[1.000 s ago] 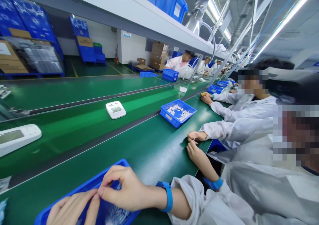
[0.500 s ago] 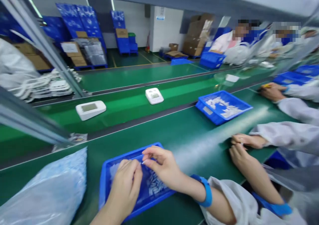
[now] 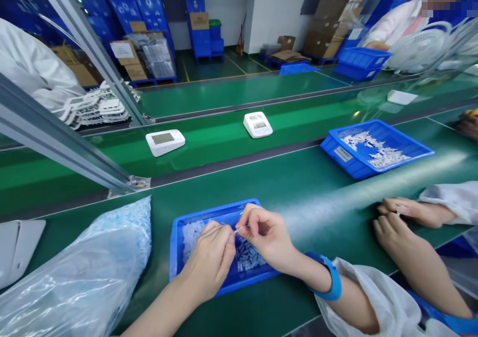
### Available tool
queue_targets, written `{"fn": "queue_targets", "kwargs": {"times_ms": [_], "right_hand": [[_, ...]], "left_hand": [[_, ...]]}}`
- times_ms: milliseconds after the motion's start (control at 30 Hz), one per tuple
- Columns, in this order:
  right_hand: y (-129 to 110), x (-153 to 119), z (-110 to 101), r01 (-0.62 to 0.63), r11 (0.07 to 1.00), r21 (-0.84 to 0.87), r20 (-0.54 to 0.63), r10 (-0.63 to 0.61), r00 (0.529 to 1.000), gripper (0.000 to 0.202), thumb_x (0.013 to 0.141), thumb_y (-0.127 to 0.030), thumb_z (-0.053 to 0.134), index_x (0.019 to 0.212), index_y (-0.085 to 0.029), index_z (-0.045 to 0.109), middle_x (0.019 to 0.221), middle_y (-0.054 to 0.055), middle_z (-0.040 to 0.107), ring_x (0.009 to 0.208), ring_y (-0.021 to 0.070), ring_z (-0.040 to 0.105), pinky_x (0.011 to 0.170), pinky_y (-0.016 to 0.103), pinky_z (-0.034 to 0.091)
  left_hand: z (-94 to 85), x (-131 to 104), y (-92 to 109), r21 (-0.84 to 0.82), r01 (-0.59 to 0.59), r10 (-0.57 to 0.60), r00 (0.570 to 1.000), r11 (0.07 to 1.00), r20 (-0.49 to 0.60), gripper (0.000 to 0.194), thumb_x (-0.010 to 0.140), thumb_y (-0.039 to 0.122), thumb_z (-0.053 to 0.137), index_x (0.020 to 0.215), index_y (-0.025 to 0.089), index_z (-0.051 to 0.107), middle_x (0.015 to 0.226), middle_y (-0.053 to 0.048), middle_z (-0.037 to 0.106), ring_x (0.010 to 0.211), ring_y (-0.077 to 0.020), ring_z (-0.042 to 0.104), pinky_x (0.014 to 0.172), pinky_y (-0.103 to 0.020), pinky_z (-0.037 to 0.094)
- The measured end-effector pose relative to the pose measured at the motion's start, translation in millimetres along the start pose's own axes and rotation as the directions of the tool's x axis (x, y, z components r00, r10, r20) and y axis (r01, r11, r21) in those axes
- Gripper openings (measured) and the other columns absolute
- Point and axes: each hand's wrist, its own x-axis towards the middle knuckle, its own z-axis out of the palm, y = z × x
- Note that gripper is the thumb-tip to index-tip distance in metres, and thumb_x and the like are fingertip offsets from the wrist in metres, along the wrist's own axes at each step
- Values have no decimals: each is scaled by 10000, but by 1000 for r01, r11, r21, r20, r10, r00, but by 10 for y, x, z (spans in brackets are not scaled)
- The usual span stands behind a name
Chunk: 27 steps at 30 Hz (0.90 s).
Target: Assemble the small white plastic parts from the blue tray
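Both hands meet above a blue tray. In it lie translucent white pieces on the left and small pale blue-and-white parts on the right. My right hand, with a blue wristband, pinches a small white part between thumb and fingertips. My left hand is closed, thumb against curled fingers, right beside that part; what it holds is hidden. Left of the tray lies a clear plastic bag full of pale blue and white pieces.
Another blue tray with white parts stands to the right, near a co-worker's hands. White monitors with screens sit on the green conveyor beyond. A metal post rises at left; a white device lies beside the bag.
The view has shifted, so the bench and trays appear farther right and higher. A white device shows at the left edge. My hands stay together over the tray, the right fingers more curled.
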Motion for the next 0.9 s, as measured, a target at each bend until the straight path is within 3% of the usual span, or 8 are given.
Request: {"fn": "queue_targets", "kwargs": {"times_ms": [300, 500, 567, 733, 900], "right_hand": [[9, -32, -46, 107, 983, -150, 41, -102, 994, 431, 786, -80, 589, 515, -211, 281, 640, 14, 554, 626, 138, 532, 558, 271, 419], [50, -99, -58, 189, 955, -228, 161, -154, 975, 368, 726, 2, 519, 525, -205, 290, 683, 10, 539, 643, 125, 556, 557, 253, 450], [45, -97, -45, 204, 949, -241, 133, -176, 975, 365, 745, -7, 523, 527, -207, 309, 690, 18, 560, 651, 133, 563, 566, 267, 458], [9, -37, -13, 154, 975, -158, -73, -167, 983, 435, 805, -104, 607, 512, -214, 304, 643, 28, 604, 628, 148, 557, 578, 298, 448], [-11, -8, -10, 80, 993, -91, -69, -86, 994, 471, 804, -209, 655, 503, -217, 294, 625, 30, 603, 604, 151, 540, 566, 307, 441]], "left_hand": [[34, -7, 9, 33, -9, 7, 999, 999, 39, 271, 971, 156, 248, 740, 209, 378, 669, -9, 483, 627, -164, 464, 610, -299, 389], [22, 15, -24, 13, 32, -33, 994, 999, 100, 255, 974, 172, 244, 778, 202, 405, 703, -20, 501, 666, -176, 474, 632, -316, 401], [5, 27, -28, -8, 43, -42, 992, 999, 123, 258, 980, 184, 241, 781, 203, 403, 712, -18, 496, 678, -176, 469, 640, -319, 396], [-16, 34, -10, -68, 58, -52, 995, 996, 88, 273, 993, 201, 245, 752, 210, 370, 688, -1, 461, 677, -166, 451, 648, -311, 371], [-24, 12, -5, -85, 55, -48, 995, 995, 84, 268, 990, 193, 254, 751, 207, 373, 685, 0, 453, 668, -161, 438, 643, -307, 362]]}}
